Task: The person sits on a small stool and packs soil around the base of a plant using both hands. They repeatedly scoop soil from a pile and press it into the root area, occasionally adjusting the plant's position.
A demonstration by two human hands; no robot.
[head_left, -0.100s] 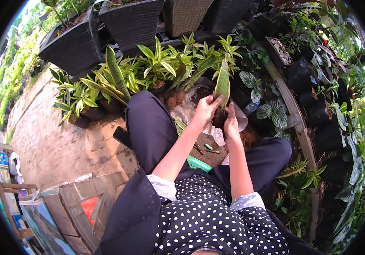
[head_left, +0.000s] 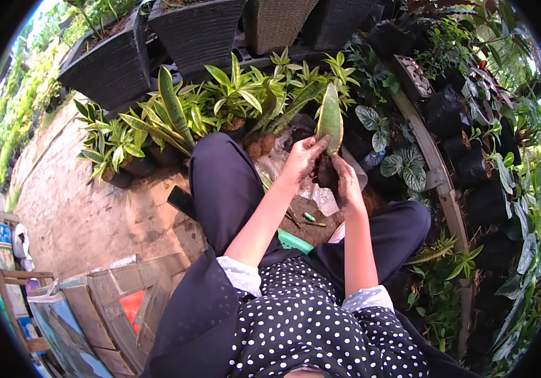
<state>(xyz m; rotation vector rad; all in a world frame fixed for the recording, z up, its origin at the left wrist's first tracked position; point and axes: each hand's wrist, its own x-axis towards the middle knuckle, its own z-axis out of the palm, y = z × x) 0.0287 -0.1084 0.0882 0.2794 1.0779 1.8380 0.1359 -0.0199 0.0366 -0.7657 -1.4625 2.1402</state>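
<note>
A snake plant leaf [head_left: 330, 116], green with yellow edges, stands upright between my hands. My left hand [head_left: 306, 160] is closed on its lower part, thumb and fingers pinching the blade. My right hand [head_left: 348, 183], its fingers dark with soil, curls round the dark base [head_left: 327, 173] below the leaf. Whether that base is a small pot, a bag or a soil clump I cannot tell. Beneath my hands lies crumpled clear plastic [head_left: 318, 198]. Nearer to me a small green-and-white object [head_left: 309, 217] rests on brown soil [head_left: 308, 232].
A green plastic edge [head_left: 294, 242] shows between my legs. Potted variegated plants [head_left: 235, 94] and large dark planters [head_left: 198, 34] line the far side. A wooden beam [head_left: 434, 170] and black plant bags [head_left: 481, 195] stand at right. A dark flat object [head_left: 182, 201] lies by my left knee.
The leaf has turned its broad face more toward me. My right hand has shifted a little, its fingers now reaching in closer to the leaf's foot. My left hand has barely moved.
</note>
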